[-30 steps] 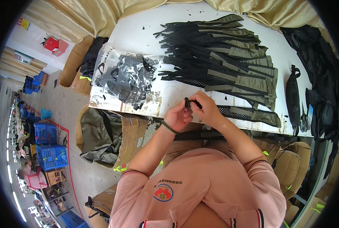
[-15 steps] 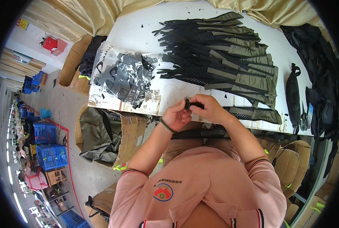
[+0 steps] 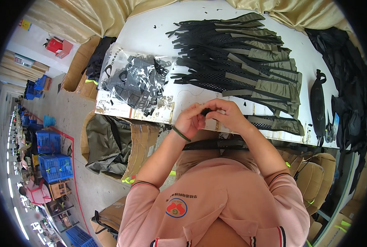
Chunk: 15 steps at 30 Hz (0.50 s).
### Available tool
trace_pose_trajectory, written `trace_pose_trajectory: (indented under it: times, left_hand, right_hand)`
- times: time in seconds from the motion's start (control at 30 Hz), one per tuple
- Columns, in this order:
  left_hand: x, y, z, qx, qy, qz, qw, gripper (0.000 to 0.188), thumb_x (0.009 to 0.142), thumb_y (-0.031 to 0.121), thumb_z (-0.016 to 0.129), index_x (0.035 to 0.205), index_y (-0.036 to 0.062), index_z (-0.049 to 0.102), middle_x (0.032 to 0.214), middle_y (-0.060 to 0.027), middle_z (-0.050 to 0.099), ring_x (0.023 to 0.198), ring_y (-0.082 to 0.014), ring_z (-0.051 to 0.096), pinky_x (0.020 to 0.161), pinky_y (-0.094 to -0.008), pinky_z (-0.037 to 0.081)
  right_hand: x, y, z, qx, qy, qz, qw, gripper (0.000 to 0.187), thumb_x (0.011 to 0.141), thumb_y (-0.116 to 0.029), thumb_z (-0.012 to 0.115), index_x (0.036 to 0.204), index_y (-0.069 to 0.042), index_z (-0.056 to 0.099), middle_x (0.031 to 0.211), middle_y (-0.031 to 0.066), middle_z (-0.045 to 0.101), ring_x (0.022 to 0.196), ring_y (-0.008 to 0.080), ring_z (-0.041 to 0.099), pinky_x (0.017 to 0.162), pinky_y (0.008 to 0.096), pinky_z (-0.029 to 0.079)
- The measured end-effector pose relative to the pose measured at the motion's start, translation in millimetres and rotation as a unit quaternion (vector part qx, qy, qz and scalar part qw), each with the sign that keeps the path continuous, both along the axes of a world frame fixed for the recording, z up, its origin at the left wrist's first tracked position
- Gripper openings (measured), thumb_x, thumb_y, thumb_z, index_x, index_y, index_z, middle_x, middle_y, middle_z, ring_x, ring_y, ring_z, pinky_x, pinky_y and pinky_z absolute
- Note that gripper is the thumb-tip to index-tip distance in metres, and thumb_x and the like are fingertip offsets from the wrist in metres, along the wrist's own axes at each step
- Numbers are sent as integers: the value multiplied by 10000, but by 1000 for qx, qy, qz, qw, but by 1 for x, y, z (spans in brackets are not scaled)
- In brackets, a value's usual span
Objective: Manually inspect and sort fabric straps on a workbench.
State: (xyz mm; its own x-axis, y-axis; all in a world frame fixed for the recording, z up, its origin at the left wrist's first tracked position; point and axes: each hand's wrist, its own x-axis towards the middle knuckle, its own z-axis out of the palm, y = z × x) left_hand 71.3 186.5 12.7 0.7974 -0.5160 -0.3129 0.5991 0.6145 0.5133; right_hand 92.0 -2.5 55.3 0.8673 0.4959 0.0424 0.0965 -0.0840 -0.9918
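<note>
My two hands meet just over the near edge of the white table [image 3: 183,96]. My left hand [image 3: 190,119], with a dark band at the wrist, is closed around a small black buckle, now mostly hidden by the fingers. In my right hand [image 3: 225,115], thumb and fingers pinch a black strap [image 3: 206,111] at the buckle. A black mesh piece with an olive end [image 3: 276,124] lies at the table edge beside my right forearm. Ahead of my hands, many similar mesh-and-olive strap pieces [image 3: 241,57] are spread in an overlapping row.
Left on the table is a clear plastic bag [image 3: 136,80] of black buckles. A long black pouch [image 3: 317,105] and dark fabric [image 3: 339,61] lie at the right. Below the left edge, a cardboard box [image 3: 144,144] holds olive fabric. Blue crates [image 3: 54,166] stand farther left.
My hands have drawn closer together and the fingers now cover most of the buckle and strap, which showed more plainly before. The things on the table have stayed put.
</note>
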Motion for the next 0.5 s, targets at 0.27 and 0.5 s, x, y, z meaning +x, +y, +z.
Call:
trace_pose_trajectory:
  times: [0.27, 0.5]
  left_hand:
    - [-2, -19, 21, 160, -55, 138, 976, 114, 951, 181, 556, 901, 88, 511, 766, -59, 598, 613, -137, 586, 520, -255, 480]
    - [-4, -20, 7, 237, -133, 193, 943, 99, 924, 103, 600, 899, 54, 519, 807, -41, 622, 717, -106, 623, 614, -234, 533]
  right_hand:
    - [3, 5, -4, -117, -334, -96, 930, 105, 786, 3, 666, 867, -49, 625, 822, 19, 602, 776, 119, 562, 721, 256, 453]
    - [-11, 9, -7, 50, 121, -68, 989, 197, 782, 26, 678, 904, -60, 548, 753, -30, 529, 673, 46, 493, 605, 193, 414]
